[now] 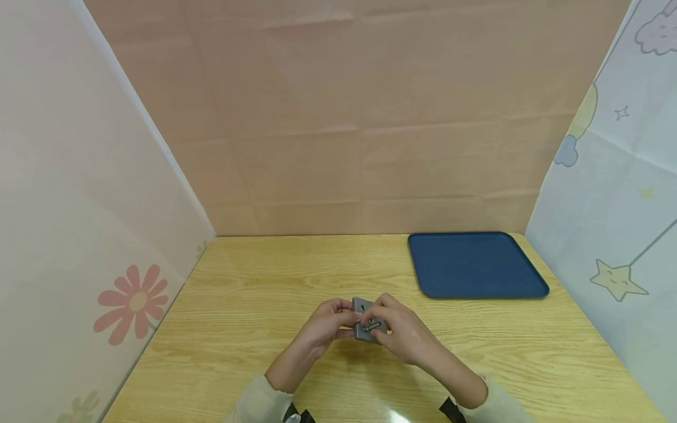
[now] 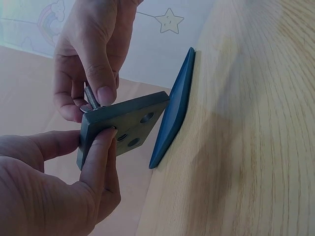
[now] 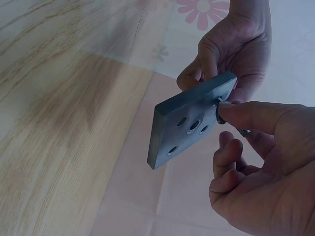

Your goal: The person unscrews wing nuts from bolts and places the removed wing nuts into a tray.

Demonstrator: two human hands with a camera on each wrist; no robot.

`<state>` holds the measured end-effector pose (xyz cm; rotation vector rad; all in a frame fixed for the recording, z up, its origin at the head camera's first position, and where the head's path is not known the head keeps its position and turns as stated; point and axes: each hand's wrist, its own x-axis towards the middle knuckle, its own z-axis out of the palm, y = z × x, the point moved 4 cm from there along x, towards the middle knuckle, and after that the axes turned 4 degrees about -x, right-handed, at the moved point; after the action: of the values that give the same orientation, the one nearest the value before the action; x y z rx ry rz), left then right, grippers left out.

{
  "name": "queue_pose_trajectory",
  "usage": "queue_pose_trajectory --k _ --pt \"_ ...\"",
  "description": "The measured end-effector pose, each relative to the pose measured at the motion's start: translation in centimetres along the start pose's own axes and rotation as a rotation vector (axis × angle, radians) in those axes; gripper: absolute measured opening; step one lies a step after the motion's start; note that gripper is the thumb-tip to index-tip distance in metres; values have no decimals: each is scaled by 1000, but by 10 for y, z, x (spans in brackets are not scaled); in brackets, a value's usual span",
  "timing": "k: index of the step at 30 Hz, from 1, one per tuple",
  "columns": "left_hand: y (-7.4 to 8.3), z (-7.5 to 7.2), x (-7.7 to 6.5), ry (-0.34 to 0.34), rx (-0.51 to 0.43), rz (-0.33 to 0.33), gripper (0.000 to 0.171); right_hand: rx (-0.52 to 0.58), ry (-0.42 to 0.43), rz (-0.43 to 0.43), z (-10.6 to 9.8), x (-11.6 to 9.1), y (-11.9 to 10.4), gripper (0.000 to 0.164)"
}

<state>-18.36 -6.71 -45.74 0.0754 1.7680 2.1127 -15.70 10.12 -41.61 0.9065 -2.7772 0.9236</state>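
Observation:
A grey square metal plate (image 1: 362,336) with several round holes is held above the table, tilted. My left hand (image 1: 324,329) grips its left edge, thumb on one face and fingers on the other. A threaded metal bolt (image 2: 91,98) stands out from the plate near one corner. My right hand (image 1: 406,336) pinches at this bolt, thumb against its side. In the right wrist view the bolt's threaded end (image 3: 243,132) sticks out past the fingers. A small rounded metal piece (image 3: 220,112) lies at its base, partly covered by a fingertip.
A dark blue tray (image 1: 476,264) lies at the back right of the light wooden table (image 1: 254,282). Behind stands a tan cloth wall (image 1: 359,117), with pale printed walls on the left (image 1: 79,176) and right (image 1: 624,205).

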Motion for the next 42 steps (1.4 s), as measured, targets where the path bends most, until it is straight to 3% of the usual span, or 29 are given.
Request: queue_pose_trajectory --k 6,15,24,42 --pt "0 0 0 -6 -3 -1 31 41 -14 1 0 0 0 24" --pt "1 1 -1 -16 -3 2 30 71 20 21 -1 1 -1 4" --pt "3 1 -1 -3 18 2 31 -3 16 157 0 0 6 8" --pt "4 2 -1 -19 15 13 32 16 -36 98 -3 0 1 18"
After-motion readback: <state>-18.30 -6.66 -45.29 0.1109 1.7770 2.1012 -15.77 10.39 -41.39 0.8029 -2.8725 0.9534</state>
